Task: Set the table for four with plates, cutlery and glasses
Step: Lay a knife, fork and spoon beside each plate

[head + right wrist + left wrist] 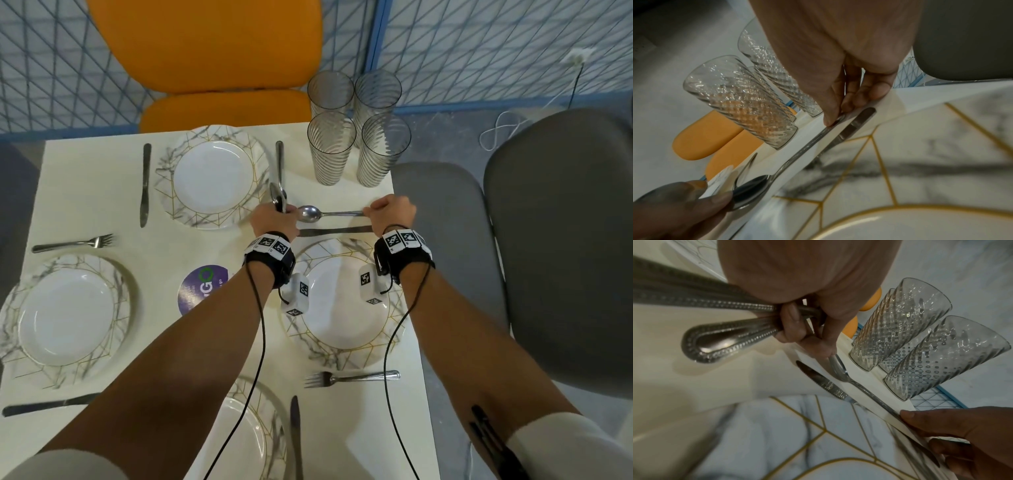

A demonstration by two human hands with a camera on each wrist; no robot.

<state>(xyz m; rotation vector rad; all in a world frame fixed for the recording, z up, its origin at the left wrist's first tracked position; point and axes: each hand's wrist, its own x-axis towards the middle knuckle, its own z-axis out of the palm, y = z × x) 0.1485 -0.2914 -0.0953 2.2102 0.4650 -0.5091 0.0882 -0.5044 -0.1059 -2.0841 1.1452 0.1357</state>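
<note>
A spoon (pixel 318 214) lies flat on the white table (pixel 85 192) beyond the right-hand plate (pixel 342 353), parallel to a knife (pixel 335 231). My right hand (pixel 387 209) pinches the end of that spoon's handle (pixel 797 155) against the tabletop. My left hand (pixel 274 216) grips a bunch of spare spoons (pixel 725 337) by their handles, and one of its fingertips touches the lying spoon's bowl (pixel 840 371). Several ribbed glasses (pixel 356 137) stand grouped at the far right corner, just beyond both hands.
Marbled plates sit at the far (pixel 164 164), left (pixel 116 284) and near (pixel 270 428) places, with knives (pixel 145 185) and forks (pixel 73 243) beside them. An orange chair (pixel 212 51) stands at the far side. Grey chairs (pixel 565 240) stand to the right.
</note>
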